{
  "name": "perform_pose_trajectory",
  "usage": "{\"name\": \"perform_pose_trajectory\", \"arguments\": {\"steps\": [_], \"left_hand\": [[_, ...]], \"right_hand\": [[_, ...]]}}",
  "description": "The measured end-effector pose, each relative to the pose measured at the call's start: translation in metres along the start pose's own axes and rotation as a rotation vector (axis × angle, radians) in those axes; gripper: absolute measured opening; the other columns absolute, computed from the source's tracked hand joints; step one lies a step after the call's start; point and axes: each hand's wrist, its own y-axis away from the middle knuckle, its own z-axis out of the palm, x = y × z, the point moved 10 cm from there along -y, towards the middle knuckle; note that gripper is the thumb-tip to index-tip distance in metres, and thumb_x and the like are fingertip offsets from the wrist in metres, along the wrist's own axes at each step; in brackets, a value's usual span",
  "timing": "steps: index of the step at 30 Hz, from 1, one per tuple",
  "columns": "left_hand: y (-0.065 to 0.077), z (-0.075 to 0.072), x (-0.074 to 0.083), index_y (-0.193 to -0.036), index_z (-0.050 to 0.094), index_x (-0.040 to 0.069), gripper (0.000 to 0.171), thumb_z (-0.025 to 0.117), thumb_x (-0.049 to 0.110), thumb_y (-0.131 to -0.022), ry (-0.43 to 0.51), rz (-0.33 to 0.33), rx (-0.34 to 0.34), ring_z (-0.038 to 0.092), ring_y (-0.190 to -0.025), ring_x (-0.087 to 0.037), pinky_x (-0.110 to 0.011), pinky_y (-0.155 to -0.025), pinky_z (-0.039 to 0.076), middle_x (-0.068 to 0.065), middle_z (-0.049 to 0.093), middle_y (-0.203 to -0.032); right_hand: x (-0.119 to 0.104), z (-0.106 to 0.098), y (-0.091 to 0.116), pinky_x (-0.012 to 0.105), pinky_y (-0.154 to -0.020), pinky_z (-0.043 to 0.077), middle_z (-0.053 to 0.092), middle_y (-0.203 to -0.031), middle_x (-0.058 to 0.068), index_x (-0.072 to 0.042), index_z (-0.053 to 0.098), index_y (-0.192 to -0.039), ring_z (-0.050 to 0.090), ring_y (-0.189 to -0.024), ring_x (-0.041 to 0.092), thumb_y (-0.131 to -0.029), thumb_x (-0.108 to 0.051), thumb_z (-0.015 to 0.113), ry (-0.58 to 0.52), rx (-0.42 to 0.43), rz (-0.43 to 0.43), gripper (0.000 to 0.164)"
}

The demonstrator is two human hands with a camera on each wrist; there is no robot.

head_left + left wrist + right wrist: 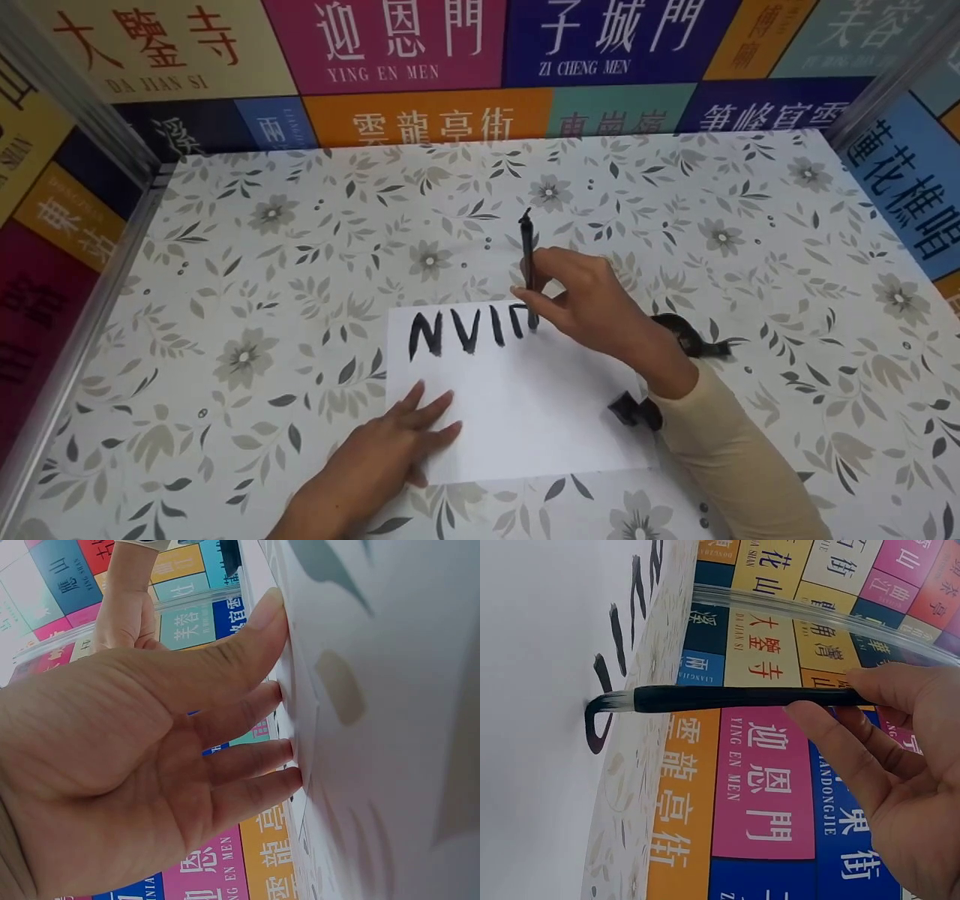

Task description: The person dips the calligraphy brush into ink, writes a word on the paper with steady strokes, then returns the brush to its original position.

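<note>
My right hand (581, 300) pinches a dark-handled ink brush (720, 697) between thumb and fingers, and holds it nearly upright. Its bristle tip (615, 701) touches a white sheet of paper (525, 420), at a curved black stroke. To the left of that stroke, bold black letters (457, 331) reading N, V and I run along the sheet's upper part. My left hand (382, 450) rests at the lower left edge of the paper with its fingers spread; in the left wrist view the fingertips (289, 778) press down on the surface.
A table with a floral-patterned cover (247, 300) lies under the sheet. Black objects (634, 411) sit on either side of my right wrist, one overlapping the paper's right edge. Panels with coloured blocks and Chinese characters (405, 45) enclose the table's back and sides.
</note>
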Motion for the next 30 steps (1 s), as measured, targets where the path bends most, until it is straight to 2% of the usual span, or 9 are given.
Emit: {"name": "perform_pose_trajectory", "arguments": {"steps": [12, 22, 26, 30], "left_hand": [[-0.001, 0.002, -0.002, -0.134, 0.056, 0.020, 0.065, 0.075, 0.017, -0.073, 0.026, -0.026, -0.032, 0.026, -0.139, -0.035, -0.044, -0.088, 0.048, -0.002, 0.035, -0.150], [-0.002, 0.003, -0.004, -0.134, 0.057, 0.020, 0.065, 0.076, 0.011, -0.072, 0.020, -0.060, -0.035, 0.024, -0.140, -0.034, -0.045, -0.088, 0.048, 0.000, 0.035, -0.151], [-0.002, 0.003, -0.004, -0.134, 0.057, 0.020, 0.066, 0.076, 0.010, -0.072, 0.024, -0.060, -0.033, 0.024, -0.140, -0.034, -0.045, -0.089, 0.047, 0.000, 0.035, -0.151], [-0.002, 0.003, -0.004, -0.133, 0.057, 0.020, 0.065, 0.076, 0.013, -0.072, 0.020, -0.053, -0.030, 0.026, -0.139, -0.034, -0.045, -0.089, 0.047, -0.001, 0.036, -0.150]], "right_hand": [[-0.007, 0.006, 0.000, 0.013, -0.058, 0.050, 0.060, -0.078, 0.001, -0.005, 0.059, -0.088, 0.062, -0.073, 0.007, -0.088, -0.011, 0.069, -0.004, -0.015, 0.005, 0.012], [-0.014, 0.011, 0.001, 0.013, -0.056, 0.050, 0.060, -0.078, 0.003, -0.005, 0.057, -0.088, 0.063, -0.073, 0.010, -0.088, -0.011, 0.070, -0.004, -0.006, -0.017, 0.015], [-0.015, 0.007, 0.001, 0.013, -0.056, 0.050, 0.060, -0.079, 0.003, -0.004, 0.057, -0.089, 0.064, -0.074, 0.010, -0.087, -0.010, 0.070, -0.026, 0.010, -0.021, 0.014], [-0.019, -0.005, 0.001, 0.016, -0.054, 0.051, 0.062, -0.081, 0.004, -0.003, 0.058, -0.091, 0.066, -0.076, 0.012, -0.086, -0.007, 0.071, -0.055, 0.052, -0.043, 0.014]]}}
